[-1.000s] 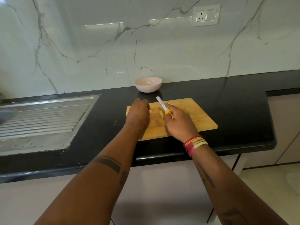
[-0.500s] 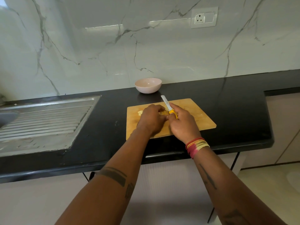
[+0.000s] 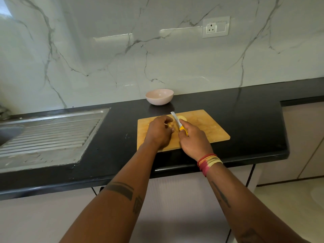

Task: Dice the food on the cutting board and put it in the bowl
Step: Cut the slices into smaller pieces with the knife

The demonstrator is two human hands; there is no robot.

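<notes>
Item, pale yellow food [image 3: 182,118]: lies on the rectangular wooden cutting board [image 3: 206,127], mid-board toward the far edge; one rounded piece shows beyond the blade, the rest hidden under my left hand [image 3: 160,131]. I judge it light, firm enough to slice, probably moist and apt to slide; best pinned from above on the side away from the blade, fingertips tucked back

Item, small knife with yellow handle and pale blade [image 3: 176,120]: gripped in my right hand [image 3: 193,140], fingers wrapped round the handle, blade pointing away from me and set against the food

Item, left hand: fingers curled down onto the food, steadying it just beside the blade; how much it covers I cannot tell

Item, round pale pink bowl [image 3: 159,96]: stands on the black table [image 3: 254,120] just beyond the board, nothing visible inside

Change against half a second earlier: the hands sit slightly apart rather than touching, and a piece of food now shows past the blade; board and bowl unmoved
</notes>
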